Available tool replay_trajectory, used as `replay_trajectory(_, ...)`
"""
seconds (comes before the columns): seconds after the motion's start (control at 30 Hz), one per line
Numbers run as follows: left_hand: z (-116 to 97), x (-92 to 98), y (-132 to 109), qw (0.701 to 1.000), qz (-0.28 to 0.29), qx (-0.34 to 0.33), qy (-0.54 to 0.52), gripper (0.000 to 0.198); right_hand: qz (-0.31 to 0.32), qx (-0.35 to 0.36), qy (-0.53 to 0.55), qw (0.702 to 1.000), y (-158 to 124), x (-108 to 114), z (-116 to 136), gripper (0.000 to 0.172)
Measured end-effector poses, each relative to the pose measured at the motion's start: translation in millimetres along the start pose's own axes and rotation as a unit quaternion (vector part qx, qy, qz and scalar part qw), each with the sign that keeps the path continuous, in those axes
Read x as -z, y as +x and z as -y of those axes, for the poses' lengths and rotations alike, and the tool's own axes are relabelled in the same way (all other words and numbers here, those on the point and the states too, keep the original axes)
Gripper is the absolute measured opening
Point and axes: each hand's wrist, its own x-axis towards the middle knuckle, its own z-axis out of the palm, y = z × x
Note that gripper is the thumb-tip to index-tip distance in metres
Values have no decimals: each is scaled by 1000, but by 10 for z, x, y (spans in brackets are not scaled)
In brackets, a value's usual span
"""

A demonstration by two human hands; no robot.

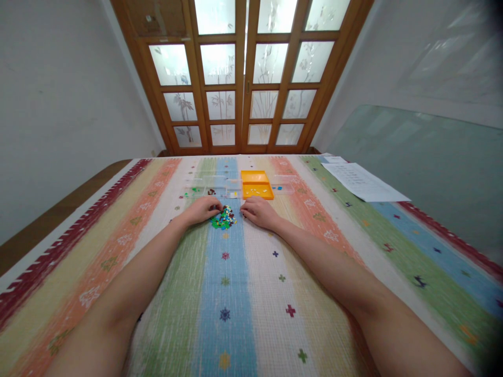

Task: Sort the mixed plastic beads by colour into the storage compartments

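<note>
A small heap of tiny coloured pieces (225, 219), mostly green with white, blue, yellow and dark brown ones, lies on the striped tablecloth. At its left edge is my left hand (202, 210), thumb and fingers pinched together at the pieces; what sits between the fingertips is too small to name. My right hand (259, 211) rests just right of the heap with its fingers curled in, and a small dark bit shows by the fingertips. Behind my right hand, an open orange box (257, 196) holds several white pieces (254, 191).
Clear plastic trays flank the orange box. Green pieces (195, 189), brown pieces (211, 192) and a blue piece (279, 188) show in them. Printed paper sheets (361, 180) lie at the back right of the tablecloth (236, 293). Wooden glazed doors (242, 78) stand beyond.
</note>
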Motion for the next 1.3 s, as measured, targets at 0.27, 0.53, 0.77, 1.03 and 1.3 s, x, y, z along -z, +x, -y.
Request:
replay_trajectory(0.27, 139, -8, -38, 984, -95, 101, -114, 23, 2, 2, -4, 1000, 0, 27, 32, 20)
replay_trajectory(0.53, 394, 5, -36, 915, -249, 186, -258, 33, 1, 1, 2, 1000, -2, 11, 13, 19)
replay_trajectory(0.77, 543, 65, -72, 849, -397, 230, -262, 23, 5, -1, 2, 1000, -4, 15, 12, 19)
replay_trajectory(1.03, 804, 93, -186, 829, -455, 273, -180, 21, 5, 0, 4, 1000, 1, 22, 26, 19)
replay_trajectory(1.3, 712, 136, -251, 850, -427, 306, -43, 20, 5, 1, -4, 1000, 1, 10, 10, 20)
